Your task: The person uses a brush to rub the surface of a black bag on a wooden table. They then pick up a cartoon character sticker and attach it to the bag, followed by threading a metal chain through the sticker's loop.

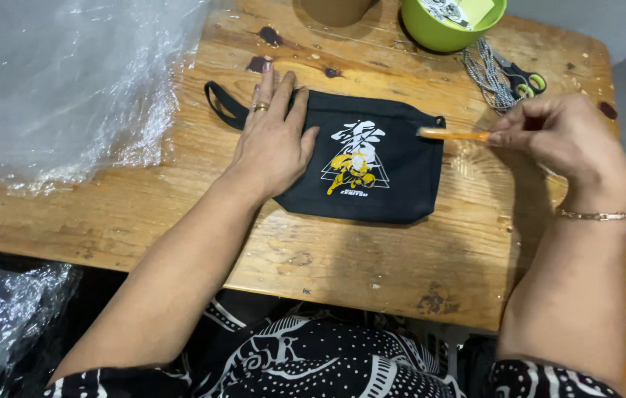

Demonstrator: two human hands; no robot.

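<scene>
Black pouch (pixel 372 166) — left hand (pixel 272 140) flat, fingers spread; right hand (pixel 560 133) pinches orange brush (pixel 451 134) — best kept light, pouch pinned on the surface (pixel 431 265).

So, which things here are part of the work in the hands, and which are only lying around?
In use:
- black pouch, under the left hand
- orange brush, in the right hand

Lying about:
- green bowl
- scissors
- grey cord
- clear plastic sheet

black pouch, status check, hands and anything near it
Left hand flat on black pouch, pinning it. Right hand pinches orange brush, tip at pouch's right edge. Scissors and green bowl behind, clear.
</scene>
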